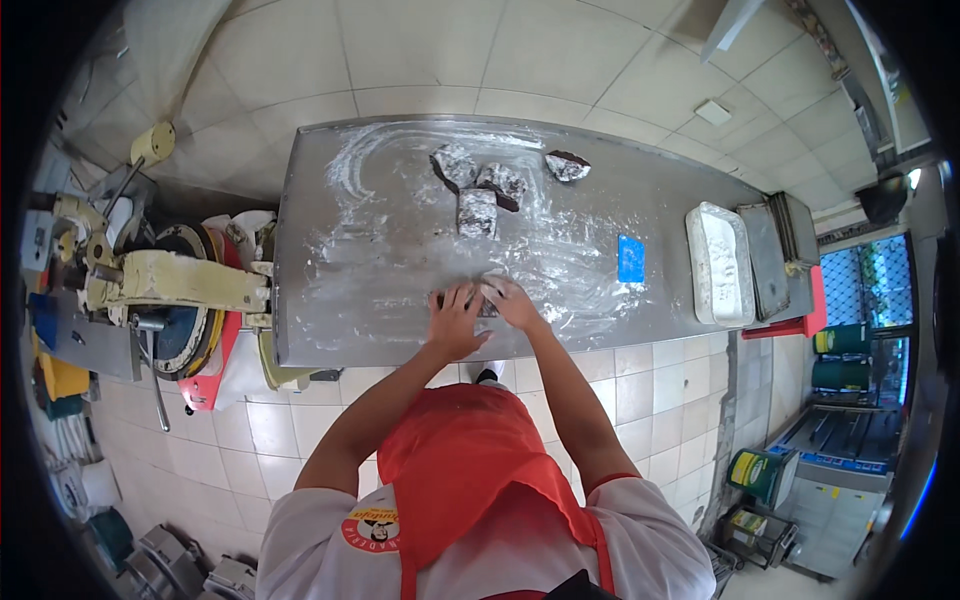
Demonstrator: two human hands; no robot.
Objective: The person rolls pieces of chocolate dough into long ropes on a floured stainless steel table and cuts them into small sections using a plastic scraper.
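"On a grey metal desk (pixel 370 250), seen from above through the head camera, what are the person's hands doing?"

"Both bare hands meet at the near edge, about mid-length. The left hand (pixel 458 318) lies palm down, its fingers slightly spread and bent over the left side of a small dark piece (pixel 488 309). The right hand (pixel 513 301) curves over the right side of it."

"Are the fingers gripping that piece?"

"I cannot tell. They touch or cover it, hiding most of it; a dark bit shows between the hands."

"What else lies on the desk?"

"Farther off, left of the middle, three dark chunks (pixel 478 213) dusted white sit in a close cluster. One more chunk (pixel 568 167) lies apart to their right. White powder is smeared across the surface. Toward the right is a flat blue rectangle (pixel 630 258); beyond it, at the right end, stands a white tray (pixel 694 262) with powder inside, beside dark metal trays (pixel 765 262)."

"And around the desk?"

"Left of it stands a cream-coloured machine (pixel 185 281). The person wears a red apron (pixel 455 435)."
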